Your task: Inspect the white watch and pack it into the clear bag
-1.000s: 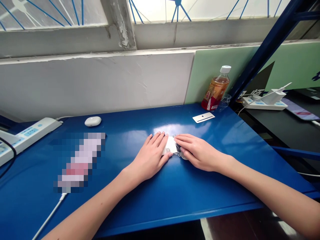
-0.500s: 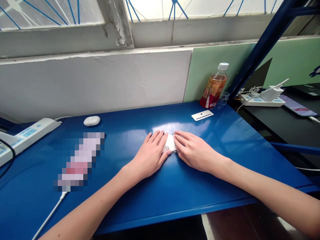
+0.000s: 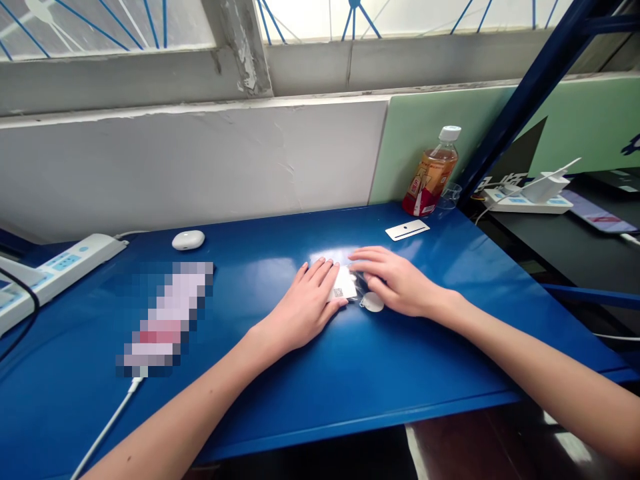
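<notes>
My left hand (image 3: 313,300) lies with its fingers out over a white card (image 3: 343,287), covering the card's left part. A small square printed code shows on the card, and clear plastic film appears to surround it. To the right, my right hand (image 3: 397,280) hovers by the film's edge, fingers apart and slightly bent, with nothing visible in them. Below those fingertips rests a pale round tag (image 3: 373,302) with a small chain at its left side. Whether the right fingertips touch the film, I cannot tell.
On the blue desk (image 3: 310,393) are a pixelated phone (image 3: 173,310) on a white cable, a white earbud case (image 3: 189,240) and a power strip (image 3: 65,270). A drink bottle (image 3: 431,177) stands at the back right, behind a flat white card with a slot (image 3: 407,230).
My right hand has lifted and shifted right, off the card's right edge, and its fingers have spread. The round tag and chain now show. The left hand stays on the card.
</notes>
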Demonstrator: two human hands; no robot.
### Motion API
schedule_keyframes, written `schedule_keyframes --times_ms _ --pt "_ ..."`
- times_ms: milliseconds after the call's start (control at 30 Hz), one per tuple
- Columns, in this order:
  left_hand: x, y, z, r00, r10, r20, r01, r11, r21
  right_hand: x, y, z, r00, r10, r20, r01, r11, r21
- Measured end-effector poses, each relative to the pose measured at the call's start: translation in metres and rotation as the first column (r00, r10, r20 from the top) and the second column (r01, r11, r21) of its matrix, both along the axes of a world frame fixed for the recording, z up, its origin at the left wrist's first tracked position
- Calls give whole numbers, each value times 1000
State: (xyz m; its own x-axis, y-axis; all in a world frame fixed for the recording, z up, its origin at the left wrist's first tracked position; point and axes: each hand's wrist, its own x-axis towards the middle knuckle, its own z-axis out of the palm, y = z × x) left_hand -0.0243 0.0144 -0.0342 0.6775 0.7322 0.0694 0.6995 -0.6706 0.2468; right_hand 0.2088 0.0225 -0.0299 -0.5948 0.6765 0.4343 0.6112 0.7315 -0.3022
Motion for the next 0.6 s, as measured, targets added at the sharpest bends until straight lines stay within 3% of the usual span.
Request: schedule_keyframes --times_ms 67,167,333,467,600 --pt "-1 1 0 999 -18 50 18 1000 -15 8 7 -3 995 -44 -89 41 999 -35" --pt "-2 4 -1 973 -83 215 86 996 -6 15 14 -3 985 53 -164 -73 991 -116" --pt "-4 4 1 814 -159 559 176 984 24 14 20 13 898 147 -414 -265 933 -243" --pt "-5 2 5 742 -78 666 150 987 -51 3 28 24 813 50 -580 -308 883 -355" --pt "-5 0 7 702 38 711 61 992 -114 -7 32 22 712 -152 -685 -287 828 -482"
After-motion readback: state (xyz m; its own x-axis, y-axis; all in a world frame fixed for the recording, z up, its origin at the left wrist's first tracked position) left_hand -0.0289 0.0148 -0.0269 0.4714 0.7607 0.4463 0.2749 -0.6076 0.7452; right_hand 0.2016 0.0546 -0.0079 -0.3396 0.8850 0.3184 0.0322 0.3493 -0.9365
